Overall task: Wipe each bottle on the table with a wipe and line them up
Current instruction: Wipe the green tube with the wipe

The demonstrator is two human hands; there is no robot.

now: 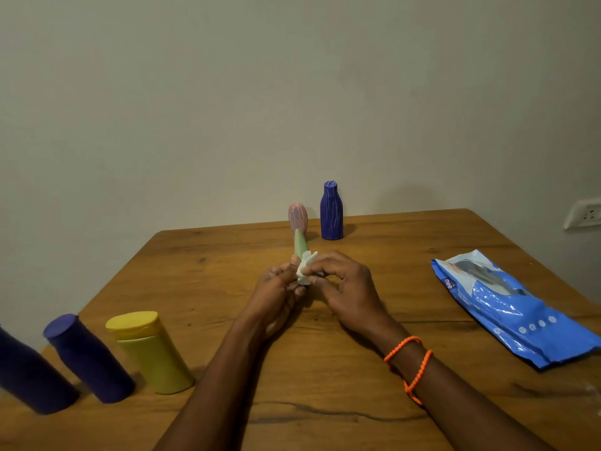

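Observation:
My left hand [276, 289] grips the lower end of a slim green bottle [300, 245] held above the middle of the table, its top pointing away from me. Beside it, my right hand [344, 284] pinches a crumpled white wipe [305, 270] against the bottle's base. A pink bottle [297, 217] stands behind the green one, partly hidden. To its right a blue bottle [331, 212] with pale scribbles stands upright near the far edge. At the near left a yellow bottle [149, 351] and two dark purple bottles [87, 358] [26, 375] stand in a row.
A blue wipe pack [517, 312] lies flat on the right side of the wooden table [325, 402]. A wall rises just behind the far edge, with a socket [583, 213] at the right. Orange bands circle my right wrist.

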